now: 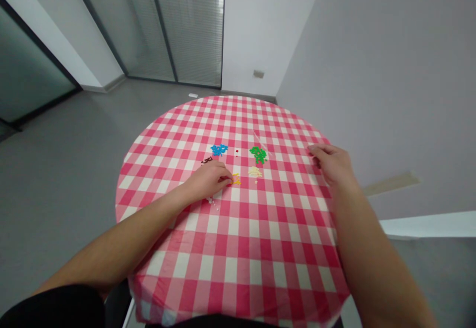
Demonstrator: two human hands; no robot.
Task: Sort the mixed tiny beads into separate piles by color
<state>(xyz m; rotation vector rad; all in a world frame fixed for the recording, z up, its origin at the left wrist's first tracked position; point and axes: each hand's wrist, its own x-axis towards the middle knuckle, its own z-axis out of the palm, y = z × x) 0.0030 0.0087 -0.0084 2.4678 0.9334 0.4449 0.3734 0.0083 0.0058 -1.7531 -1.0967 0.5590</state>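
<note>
My left hand [209, 180] rests low over the table with its fingers closed, the tips at the left edge of a small group of yellow pieces [237, 179]. Whatever the fingertips pinch, if anything, is too small to make out. Dark brown pieces [207, 160] lie just beyond its knuckles, and white pieces [210, 200] show below the palm, partly hidden. Out at the table's right edge, my right hand [332, 163] is held with thumb and fingers curled together; no object shows in it.
A red-and-white checked cloth covers the round table [249, 248]. Farther back lie blue pieces [219, 150], two tiny red pieces [237, 151] and green pieces [258, 155], with cream pieces [255, 172] nearer. A grey wall [390, 80] stands close on the right.
</note>
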